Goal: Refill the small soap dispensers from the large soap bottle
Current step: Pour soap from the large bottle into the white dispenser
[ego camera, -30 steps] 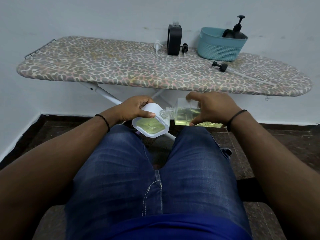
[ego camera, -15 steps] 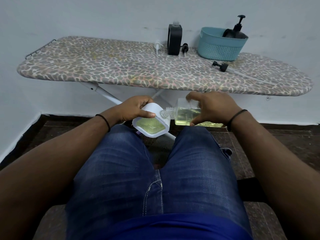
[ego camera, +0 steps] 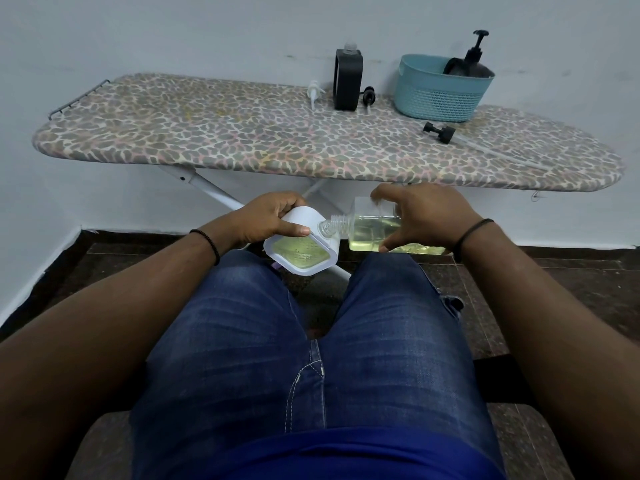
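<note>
The large soap bottle point(ego camera: 372, 228), clear and partly filled with yellowish liquid, is being held on its side above the knees, its threaded neck pointing left against the small soap dispenser point(ego camera: 300, 249). Compared with the frames half a second and a second earlier, almost nothing is being changed: both containers and both hands are being kept in the same places and at the same tilt.

The bottle is being gripped by the right hand point(ego camera: 427, 216), with the fingers curled over its top and the thumb under its lower edge. The small white dispenser, showing a greenish-yellow panel on its upward face, is being held by the left hand point(ego camera: 268, 216), fingers wrapped behind it and the thumb pressed on its front near the bottle's neck. Whether liquid is being passed between them cannot be told. A dark band is being worn on each wrist.

Beyond the hands, an ironing board point(ego camera: 207, 140) with a spotted cover is being used as a table against a pale wall. On it a black dispenser point(ego camera: 348, 81) is standing upright, with a white pump head point(ego camera: 315, 91) lying to its left and a black pump head point(ego camera: 368, 95) to its right. A teal basket point(ego camera: 440, 95) is holding a dark pump bottle point(ego camera: 472, 62), and another black pump point(ego camera: 440, 132) with a long tube is lying near the basket. The floor is dark tile point(ego camera: 554, 271).
</note>
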